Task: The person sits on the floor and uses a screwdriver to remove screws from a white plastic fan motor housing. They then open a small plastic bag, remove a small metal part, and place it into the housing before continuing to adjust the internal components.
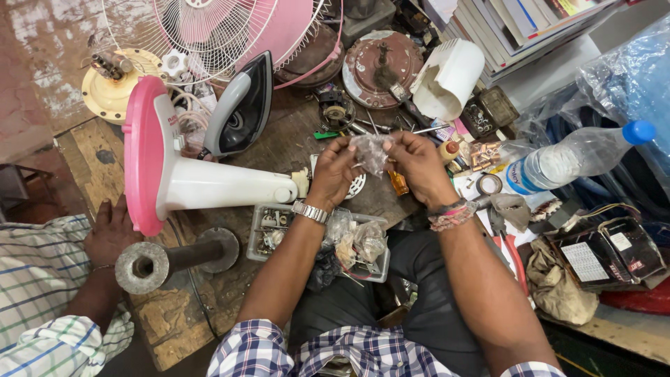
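Both my hands are raised over the cluttered workbench and pinch one small clear plastic bag [371, 151] between them. My left hand [335, 169], with a metal watch on its wrist, grips the bag's left side. My right hand [419, 165], with bead bracelets on the wrist, grips its right side. What the bag contains cannot be made out. Just below my hands a clear plastic tray [265, 246] rests on my lap, filled with small metal parts and more little bags.
A pink-and-white fan stand [202, 183] lies on the bench at left, with a fan grille [209, 28] and a clothes iron [241, 108] behind it. Another person's hand [110, 232] rests beside a metal pipe piece [167, 260]. A water bottle [576, 157] lies at right.
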